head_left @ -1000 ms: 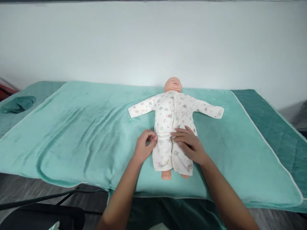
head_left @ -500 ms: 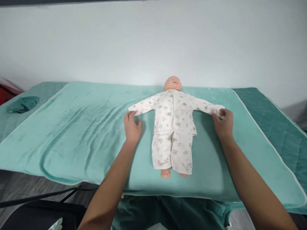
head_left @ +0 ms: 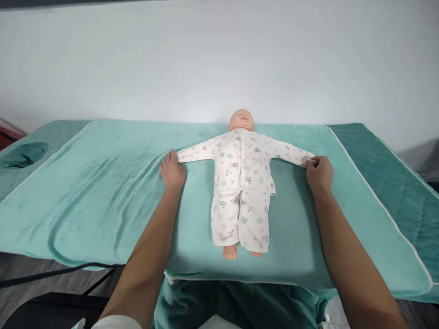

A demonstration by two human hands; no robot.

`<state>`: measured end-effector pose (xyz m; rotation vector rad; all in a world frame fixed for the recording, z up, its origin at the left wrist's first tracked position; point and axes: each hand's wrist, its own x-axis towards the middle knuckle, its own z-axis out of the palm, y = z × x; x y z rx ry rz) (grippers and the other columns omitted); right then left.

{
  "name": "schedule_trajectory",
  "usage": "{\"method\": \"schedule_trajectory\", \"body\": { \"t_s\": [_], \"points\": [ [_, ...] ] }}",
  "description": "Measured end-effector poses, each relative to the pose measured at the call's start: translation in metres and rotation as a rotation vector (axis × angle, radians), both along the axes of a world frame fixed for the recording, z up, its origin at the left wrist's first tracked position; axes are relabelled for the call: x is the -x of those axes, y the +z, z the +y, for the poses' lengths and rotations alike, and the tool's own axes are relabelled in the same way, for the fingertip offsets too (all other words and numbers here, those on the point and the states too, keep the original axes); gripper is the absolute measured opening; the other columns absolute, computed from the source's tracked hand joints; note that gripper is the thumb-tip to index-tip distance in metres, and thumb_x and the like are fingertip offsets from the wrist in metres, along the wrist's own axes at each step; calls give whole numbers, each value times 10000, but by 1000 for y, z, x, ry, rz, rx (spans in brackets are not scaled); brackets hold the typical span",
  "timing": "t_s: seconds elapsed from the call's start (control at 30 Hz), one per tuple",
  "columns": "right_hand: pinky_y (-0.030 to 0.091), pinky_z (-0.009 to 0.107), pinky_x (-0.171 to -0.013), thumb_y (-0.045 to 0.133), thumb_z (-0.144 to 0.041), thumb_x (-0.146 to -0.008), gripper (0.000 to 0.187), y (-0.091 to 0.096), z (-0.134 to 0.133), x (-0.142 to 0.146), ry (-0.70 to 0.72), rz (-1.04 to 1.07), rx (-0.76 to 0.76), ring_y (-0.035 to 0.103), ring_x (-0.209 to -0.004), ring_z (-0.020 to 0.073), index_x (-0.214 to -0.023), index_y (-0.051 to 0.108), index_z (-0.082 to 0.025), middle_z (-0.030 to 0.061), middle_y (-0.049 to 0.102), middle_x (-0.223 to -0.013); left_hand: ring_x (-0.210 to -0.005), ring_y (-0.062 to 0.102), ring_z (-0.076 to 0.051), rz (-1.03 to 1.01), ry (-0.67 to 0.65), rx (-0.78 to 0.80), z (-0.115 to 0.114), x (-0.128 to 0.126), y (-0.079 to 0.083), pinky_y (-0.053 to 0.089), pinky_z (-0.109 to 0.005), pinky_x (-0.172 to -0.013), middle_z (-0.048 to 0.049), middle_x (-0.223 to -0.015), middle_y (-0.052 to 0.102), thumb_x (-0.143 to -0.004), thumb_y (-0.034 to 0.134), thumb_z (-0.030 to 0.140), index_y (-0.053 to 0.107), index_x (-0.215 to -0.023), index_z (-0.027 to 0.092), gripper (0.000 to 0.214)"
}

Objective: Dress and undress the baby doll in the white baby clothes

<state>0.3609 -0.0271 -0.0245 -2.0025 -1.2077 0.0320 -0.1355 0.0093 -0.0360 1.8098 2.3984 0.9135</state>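
Observation:
A baby doll lies on its back with its head toward the wall. It wears a white printed long-sleeved top and matching trousers, with its feet showing below the hems. Both sleeves are stretched out sideways. My left hand is closed on the end of the sleeve at the picture's left. At the other side, my right hand pinches the opposite sleeve's cuff between thumb and fingers. The doll's hands are not visible.
A light green plush blanket covers a long padded bed, whose darker quilted cover shows at the right. A hole is at the left end. Behind stands a white wall. Lower left is a black chair.
My left hand has moved outward to the left and closed on its sleeve end. My right hand has closed on the other cuff. The whole view has shifted slightly.

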Motion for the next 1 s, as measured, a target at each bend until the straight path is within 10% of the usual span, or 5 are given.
{"method": "schedule_trajectory", "body": {
  "t_s": [0.2,0.4,0.57,0.8,1.0],
  "points": [
    [475,451,-947,532,-228,-822,173,9,-30,38,162,-81,-185,554,-1032,263,-984,571,-183,118,586,-1028,-1448,406,-322,-57,-85,-141,-35,-10,4,331,-485,-1223,-209,-1518,461,-825,444,52,506,-1446,94,625],
    [542,370,-782,499,-240,-994,105,11,-152,120,723,100,-101,622,-879,208,-1058,583,-241,63,640,-975,-1157,609,-244,-117,-483,-190,-152,-52,5,506,-425,-1035,-114,-1201,647,-947,499,187,591,-1280,199,345],
    [582,402,-795,600,-154,-932,312,3,-229,141,879,47,-176,656,-981,246,-1222,563,-263,98,656,-1084,-1132,606,-236,-56,-764,-145,-227,-68,-2,517,-405,-971,-97,-1203,629,-901,567,145,527,-1334,244,445],
    [577,370,-737,560,-98,-907,240,0,-227,157,787,-33,-218,671,-888,218,-1088,604,-250,75,679,-1001,-961,624,-219,-76,-795,-177,-226,-82,1,503,-384,-854,-48,-1007,679,-909,599,158,573,-1128,227,231],
    [523,314,-670,535,-120,-937,156,37,-233,155,807,87,-254,633,-774,175,-1018,567,-250,38,645,-892,-820,628,-152,-335,-789,-309,-237,-88,29,508,-288,-725,-19,-898,647,-947,536,126,583,-1048,231,153]
  ]
}}
